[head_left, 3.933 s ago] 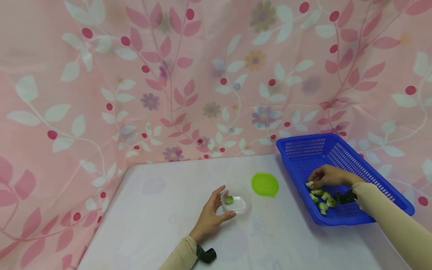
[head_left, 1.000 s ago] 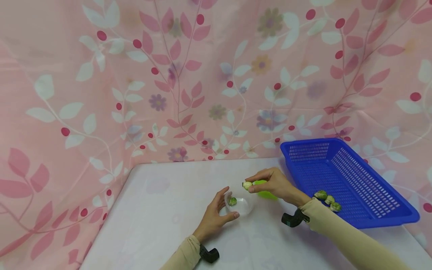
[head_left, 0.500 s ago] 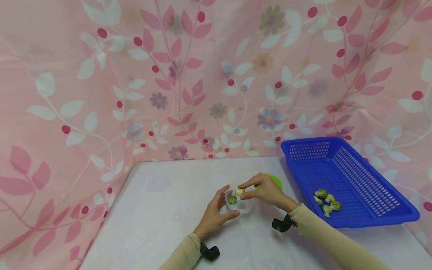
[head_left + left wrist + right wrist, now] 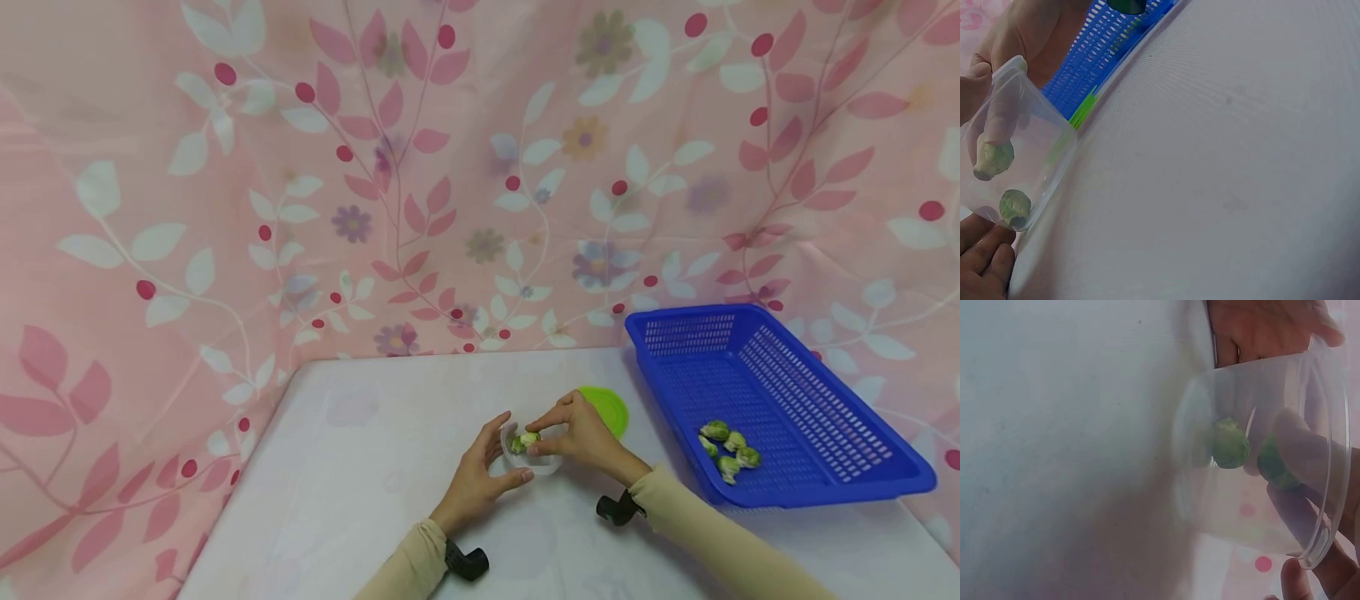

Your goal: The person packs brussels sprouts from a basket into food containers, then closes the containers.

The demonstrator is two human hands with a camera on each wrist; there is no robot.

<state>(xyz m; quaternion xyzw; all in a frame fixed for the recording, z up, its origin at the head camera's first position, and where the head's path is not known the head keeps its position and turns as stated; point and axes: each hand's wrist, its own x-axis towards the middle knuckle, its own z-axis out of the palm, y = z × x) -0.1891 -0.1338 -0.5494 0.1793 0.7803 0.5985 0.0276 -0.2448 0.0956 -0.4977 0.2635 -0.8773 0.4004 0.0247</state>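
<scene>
On the white table, my left hand (image 4: pixel 472 479) grips a clear plastic container (image 4: pixel 546 468), thumb on the near side and fingers round the far left. My right hand (image 4: pixel 588 437) reaches over its rim and pinches a Brussels sprout (image 4: pixel 531 437) inside. A second sprout (image 4: pixel 516 447) lies in the container beside it, partly covered in the head view. Through the wall, the left wrist view shows the pinched sprout (image 4: pixel 994 157) above the resting sprout (image 4: pixel 1016 206). In the right wrist view my fingers touch the pinched sprout (image 4: pixel 1275 465), apart from the other sprout (image 4: pixel 1230 444).
A green lid (image 4: pixel 609 410) lies flat just behind my right hand. At the right stands a blue perforated basket (image 4: pixel 825 400) with several Brussels sprouts (image 4: pixel 717 430) in its near left corner. A pink floral curtain (image 4: pixel 480 167) hangs behind the table.
My right hand has carried a sprout from the basket leftwards to the container and lowered it below the rim. My left hand has kept its grip on the container.
</scene>
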